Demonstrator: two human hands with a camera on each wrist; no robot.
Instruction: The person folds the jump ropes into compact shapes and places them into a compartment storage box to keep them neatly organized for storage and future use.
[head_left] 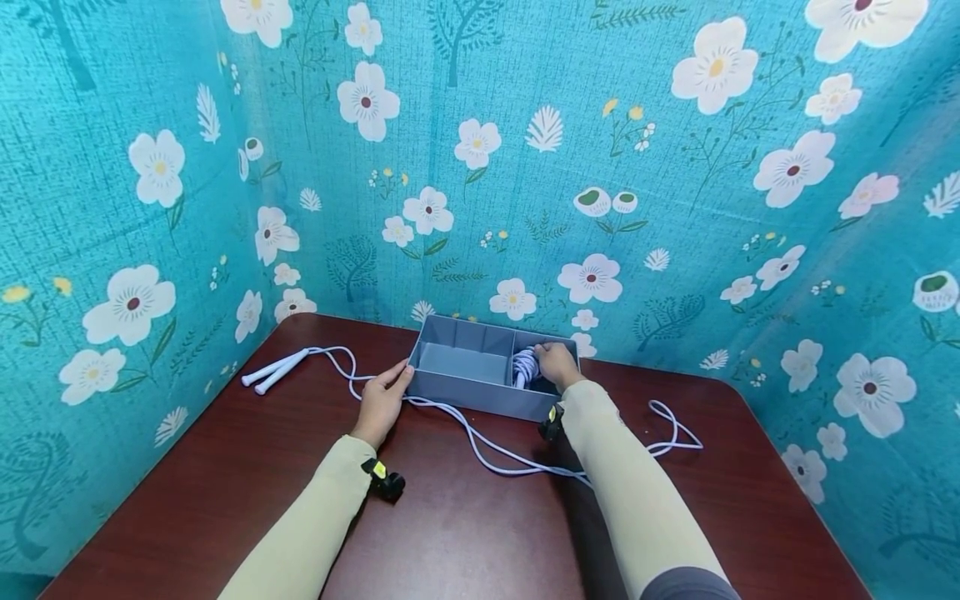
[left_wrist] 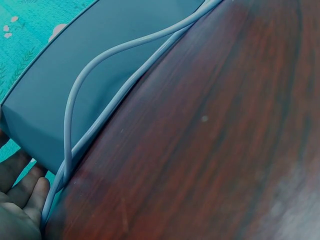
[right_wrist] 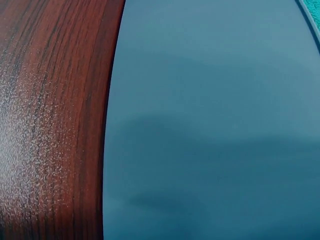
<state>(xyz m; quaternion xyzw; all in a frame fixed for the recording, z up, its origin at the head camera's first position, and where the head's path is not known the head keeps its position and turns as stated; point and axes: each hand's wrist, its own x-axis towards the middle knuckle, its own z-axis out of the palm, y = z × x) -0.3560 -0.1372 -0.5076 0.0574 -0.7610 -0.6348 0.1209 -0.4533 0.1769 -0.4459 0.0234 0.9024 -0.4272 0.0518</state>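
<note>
A grey divided box [head_left: 465,387] stands at the far middle of the dark wood table [head_left: 465,525]. My left hand [head_left: 384,398] rests with straight fingers against the box's front left corner. My right hand [head_left: 557,364] reaches into the right compartment, fingers curled on a coiled bundle of pale rope [head_left: 523,365]. The rest of the rope [head_left: 480,442] trails over the table in front of the box to two white handles [head_left: 273,371] at the left. In the left wrist view the rope [left_wrist: 68,115] loops against the box wall [left_wrist: 115,35] beside my fingers [left_wrist: 20,200]. The right wrist view shows only box wall [right_wrist: 215,125] and table [right_wrist: 50,100].
Teal floral cloth walls [head_left: 675,167] enclose the table on the left, back and right. A loop of rope [head_left: 675,429] lies to the right of my right forearm. Bare wood spreads across the near half of the table.
</note>
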